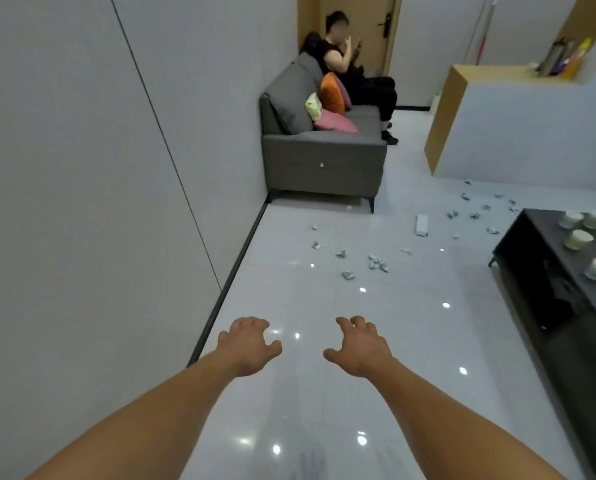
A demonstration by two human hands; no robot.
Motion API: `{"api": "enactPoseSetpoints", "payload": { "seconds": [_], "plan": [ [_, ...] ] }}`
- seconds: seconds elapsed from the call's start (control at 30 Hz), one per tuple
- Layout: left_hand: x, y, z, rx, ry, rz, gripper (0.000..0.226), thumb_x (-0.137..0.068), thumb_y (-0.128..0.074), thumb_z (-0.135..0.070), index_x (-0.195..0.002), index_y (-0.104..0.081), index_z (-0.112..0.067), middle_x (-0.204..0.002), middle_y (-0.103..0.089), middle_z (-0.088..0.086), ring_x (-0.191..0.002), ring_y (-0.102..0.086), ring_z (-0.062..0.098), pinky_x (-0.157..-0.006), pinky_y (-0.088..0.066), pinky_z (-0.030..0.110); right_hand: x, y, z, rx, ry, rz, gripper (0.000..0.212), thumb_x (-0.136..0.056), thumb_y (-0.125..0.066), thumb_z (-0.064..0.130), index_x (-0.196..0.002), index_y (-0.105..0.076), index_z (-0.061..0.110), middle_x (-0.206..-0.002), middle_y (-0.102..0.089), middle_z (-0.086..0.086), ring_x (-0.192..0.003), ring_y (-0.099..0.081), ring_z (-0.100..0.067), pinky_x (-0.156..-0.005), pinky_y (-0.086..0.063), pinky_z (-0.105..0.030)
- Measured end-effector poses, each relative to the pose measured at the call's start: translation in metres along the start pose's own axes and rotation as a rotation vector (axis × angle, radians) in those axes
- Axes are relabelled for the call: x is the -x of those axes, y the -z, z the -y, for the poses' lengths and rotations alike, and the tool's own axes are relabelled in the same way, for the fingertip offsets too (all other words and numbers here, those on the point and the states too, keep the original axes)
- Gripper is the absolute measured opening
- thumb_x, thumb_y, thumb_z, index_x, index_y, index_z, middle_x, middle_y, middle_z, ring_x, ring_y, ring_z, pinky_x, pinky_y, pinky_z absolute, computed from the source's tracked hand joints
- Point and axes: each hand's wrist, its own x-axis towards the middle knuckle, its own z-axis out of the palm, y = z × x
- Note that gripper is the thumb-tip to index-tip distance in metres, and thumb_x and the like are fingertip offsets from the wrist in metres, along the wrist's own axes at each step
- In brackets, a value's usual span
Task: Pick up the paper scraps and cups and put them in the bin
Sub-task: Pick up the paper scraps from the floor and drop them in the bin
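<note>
Both sets of fingers (251, 323) are loosely curled, spread, and holding nothing. Left hand (250, 344) and right hand (357, 346) hover side by side, palms down, over the glossy floor (324, 393). Paper scraps (378, 264) lie scattered farther off, centre to right, well apart from both hands. Several cups (579, 239) stand on the dark table (546, 261) at right. White flat item (422, 225) among the scraps, possibly a box. Grey sofa (324, 157) far, person (338, 60) seated on it.

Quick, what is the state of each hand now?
Left hand: open, fingers loosely curled, holding nothing.
Right hand: open, fingers loosely curled, holding nothing.
</note>
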Motion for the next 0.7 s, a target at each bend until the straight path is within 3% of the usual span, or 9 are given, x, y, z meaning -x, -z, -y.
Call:
{"api": "enactPoseSetpoints", "payload": {
  "seconds": [0.23,0.47,0.7],
  "plan": [
    [-0.083,0.018,-0.010,0.042,-0.017,0.074,0.069,-0.091,-0.041,-0.057,-0.149,-0.025,-0.023,-0.156,-0.024,-0.001,-0.144,-0.018,0.021,-0.114,-0.023,0.044,-0.050,0.021,-0.024,-0.039,-0.115,-0.014,0.080,-0.088,-0.052,0.057,-0.153,-0.018,0.026,-0.154,-0.022,-0.003,-0.139,-0.026,-0.026,-0.107,-0.034,-0.042],
    [-0.191,0.081,-0.012,0.059,-0.081,0.063,0.070,-0.091,-0.043,-0.053,-0.150,-0.024,-0.022,-0.156,-0.024,0.001,-0.143,-0.019,0.024,-0.113,-0.025,0.043,-0.123,0.065,-0.018,-0.102,-0.222,-0.098,0.078,-0.089,-0.054,0.054,-0.153,-0.020,0.026,-0.154,-0.024,-0.003,-0.138,-0.028,-0.025,-0.107,-0.038,-0.041],
    [-0.278,0.101,-0.057,0.018,-0.186,0.149,0.070,-0.091,-0.045,-0.052,-0.150,-0.024,-0.021,-0.156,-0.023,0.002,-0.143,-0.019,0.025,-0.113,-0.026,0.044,-0.186,0.085,-0.033,-0.133,-0.258,-0.070,0.078,-0.088,-0.054,0.055,-0.153,-0.020,0.027,-0.155,-0.021,-0.001,-0.139,-0.027,-0.024,-0.108,-0.037,-0.040]
  ]
}}
